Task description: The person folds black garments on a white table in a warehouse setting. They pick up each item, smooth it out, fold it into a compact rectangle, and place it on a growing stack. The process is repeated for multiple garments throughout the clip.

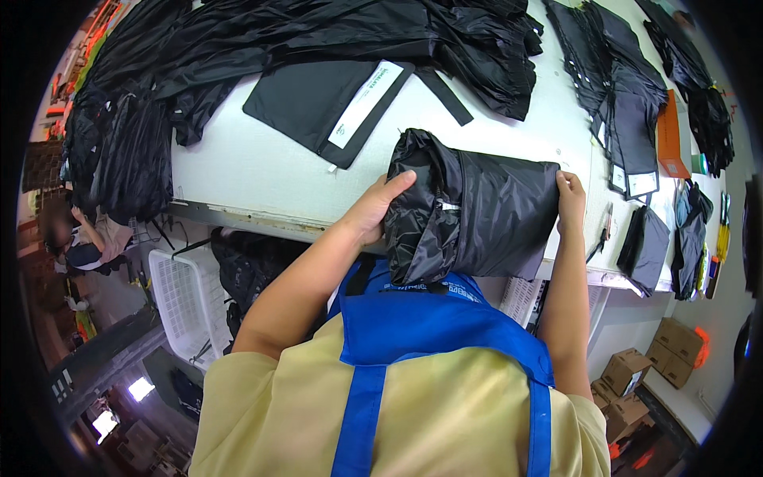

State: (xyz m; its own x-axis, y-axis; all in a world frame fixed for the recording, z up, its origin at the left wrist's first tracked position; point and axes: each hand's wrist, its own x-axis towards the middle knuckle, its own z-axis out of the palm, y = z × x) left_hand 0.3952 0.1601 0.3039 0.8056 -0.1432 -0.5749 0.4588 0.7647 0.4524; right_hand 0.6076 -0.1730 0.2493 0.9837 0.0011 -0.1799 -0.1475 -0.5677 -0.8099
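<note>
A folded black garment [501,211] of shiny thin fabric is held up at the table's front edge, close to my body. Its left end is loosely bunched, while the right part is smooth and flat. My left hand [378,205] grips the bunched end, thumb on top and the other fingers hidden behind it. At the opposite end, my right hand [570,199] pinches the upper right edge between thumb and fingers. Beyond it on the table lies a flat black pouch [294,103] with a white printed strip, beside a black strap [445,95].
Black garments [334,32] are heaped along the far side of the white table [230,175]. To the right are more flat black pouches [633,143], an orange box [672,135] and scissors [606,229]. Below stand a white basket [187,302] and cartons [624,370]. Another person [83,238] sits far left.
</note>
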